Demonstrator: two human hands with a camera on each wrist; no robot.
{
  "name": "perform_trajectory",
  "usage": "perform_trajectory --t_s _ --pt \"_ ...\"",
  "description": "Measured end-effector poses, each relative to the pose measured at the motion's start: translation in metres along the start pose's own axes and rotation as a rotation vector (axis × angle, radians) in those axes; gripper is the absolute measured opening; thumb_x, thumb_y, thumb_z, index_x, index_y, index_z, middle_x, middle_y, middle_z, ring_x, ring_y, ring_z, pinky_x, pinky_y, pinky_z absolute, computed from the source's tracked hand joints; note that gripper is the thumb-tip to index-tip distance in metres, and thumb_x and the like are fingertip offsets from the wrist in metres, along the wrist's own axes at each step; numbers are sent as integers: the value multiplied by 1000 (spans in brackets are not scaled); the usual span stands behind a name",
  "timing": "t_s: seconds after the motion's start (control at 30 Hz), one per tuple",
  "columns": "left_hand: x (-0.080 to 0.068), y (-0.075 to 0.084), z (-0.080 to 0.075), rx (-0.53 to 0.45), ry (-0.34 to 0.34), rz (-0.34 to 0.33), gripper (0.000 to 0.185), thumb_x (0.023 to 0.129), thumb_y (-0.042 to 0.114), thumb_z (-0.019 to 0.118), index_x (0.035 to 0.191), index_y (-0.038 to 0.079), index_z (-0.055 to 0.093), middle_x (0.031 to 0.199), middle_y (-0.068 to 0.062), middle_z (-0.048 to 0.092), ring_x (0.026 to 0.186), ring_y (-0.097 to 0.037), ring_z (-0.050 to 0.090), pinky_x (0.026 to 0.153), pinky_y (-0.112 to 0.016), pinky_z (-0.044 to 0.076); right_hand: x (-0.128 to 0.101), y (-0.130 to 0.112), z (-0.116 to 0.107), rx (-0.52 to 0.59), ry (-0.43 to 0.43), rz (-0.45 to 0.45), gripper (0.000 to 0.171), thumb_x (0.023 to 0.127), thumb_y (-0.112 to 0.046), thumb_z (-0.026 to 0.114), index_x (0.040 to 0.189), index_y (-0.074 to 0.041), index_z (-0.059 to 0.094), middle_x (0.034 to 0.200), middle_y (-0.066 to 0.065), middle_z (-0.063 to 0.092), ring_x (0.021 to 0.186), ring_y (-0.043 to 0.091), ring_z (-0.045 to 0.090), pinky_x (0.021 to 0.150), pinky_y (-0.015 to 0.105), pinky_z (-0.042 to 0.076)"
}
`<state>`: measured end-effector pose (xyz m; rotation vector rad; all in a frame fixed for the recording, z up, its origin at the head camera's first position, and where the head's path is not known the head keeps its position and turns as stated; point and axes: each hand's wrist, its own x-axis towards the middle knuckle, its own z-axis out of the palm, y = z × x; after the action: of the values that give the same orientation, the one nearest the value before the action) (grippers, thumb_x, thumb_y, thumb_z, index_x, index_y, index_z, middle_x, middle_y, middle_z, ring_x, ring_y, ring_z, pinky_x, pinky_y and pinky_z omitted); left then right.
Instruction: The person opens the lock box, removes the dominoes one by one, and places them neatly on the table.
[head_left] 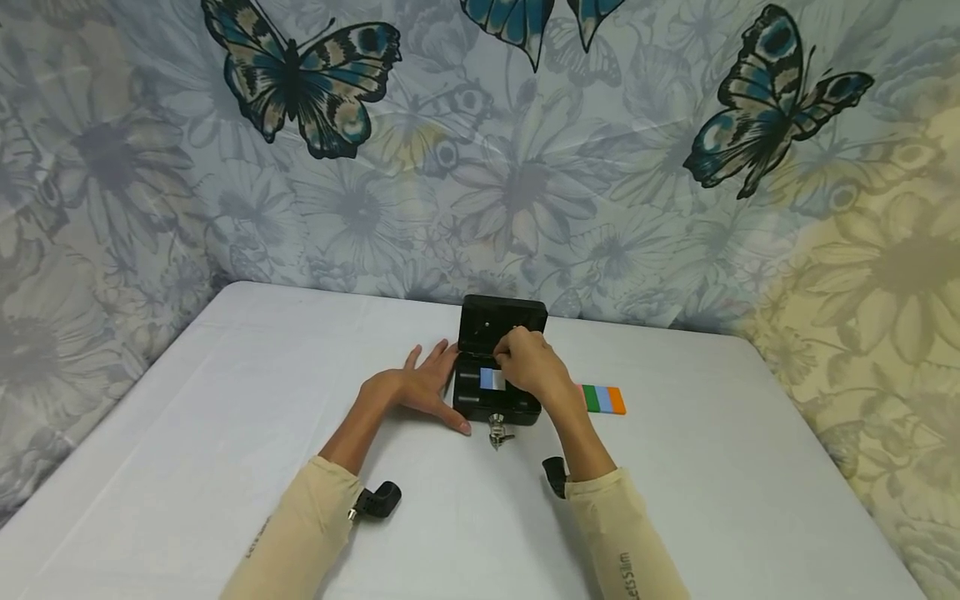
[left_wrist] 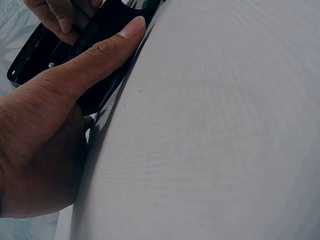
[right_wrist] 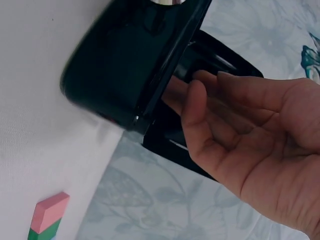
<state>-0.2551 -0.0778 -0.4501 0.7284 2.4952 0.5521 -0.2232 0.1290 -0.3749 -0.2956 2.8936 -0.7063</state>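
A small black box stands on the white table with its lid raised. My left hand lies flat on the table against the box's left side. In the left wrist view its thumb stretches along the box. My right hand is over the open box. Its loosely bent fingers reach inside the box, and I see nothing between them. A pale blue and white piece shows inside, beside that hand. A metal key sticks out of the front lock.
A row of coloured blocks, also in the right wrist view, lies on the table just right of the box. A butterfly-patterned cloth hangs behind the table's far edge. Bare white tabletop spreads to the left, right and front.
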Motion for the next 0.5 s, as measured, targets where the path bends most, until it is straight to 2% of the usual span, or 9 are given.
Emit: perform_trajectory --t_s 0.07,0.1,0.17,0.27,0.3,0.37,0.5 --pt "0 -1 0 3 3 0 142 74 73 79 168 8 -5 178 -13 -9 166 -28 -13 132 -56 -13 1 -3 2 -8 7 13 25 105 -5 55 111 2 78 108 14 74 79 22 64 73 34 55" --pt "1 -1 0 6 2 -2 142 74 72 79 168 8 -5 178 -12 -9 166 -27 -13 133 -56 -13 1 -5 3 -6 4 23 24 105 -4 54 100 2 77 94 11 71 69 19 56 65 31 49" --pt "1 -1 0 10 5 0 139 76 69 80 169 9 -5 178 -12 -8 166 -27 -12 133 -56 -12 2 -7 6 -7 0 35 29 103 -2 53 79 -2 70 72 5 56 58 15 41 56 28 37" --pt "1 -1 -1 23 7 -7 137 78 65 80 169 9 -5 178 -11 -8 166 -26 -12 133 -56 -11 2 -11 9 -24 -7 47 39 101 2 54 64 -9 50 60 0 35 53 13 31 52 27 30" --pt "1 -1 -1 24 6 -9 136 78 65 80 169 10 -6 178 -11 -8 166 -26 -12 133 -57 -11 2 -12 10 -32 -17 53 40 100 2 53 63 -10 46 60 -1 32 53 13 30 51 27 29" --pt "1 -1 -1 26 3 -12 136 78 65 80 169 9 -6 178 -12 -9 166 -26 -12 133 -57 -11 2 -13 12 -56 -31 63 39 101 1 54 65 -9 49 61 0 36 54 15 36 53 28 33" --pt "1 -2 0 26 -2 -14 137 78 66 79 169 9 -7 178 -12 -9 166 -26 -13 133 -57 -12 3 -13 14 -68 -36 63 23 105 -6 55 90 -1 71 80 8 63 67 19 55 64 33 48"
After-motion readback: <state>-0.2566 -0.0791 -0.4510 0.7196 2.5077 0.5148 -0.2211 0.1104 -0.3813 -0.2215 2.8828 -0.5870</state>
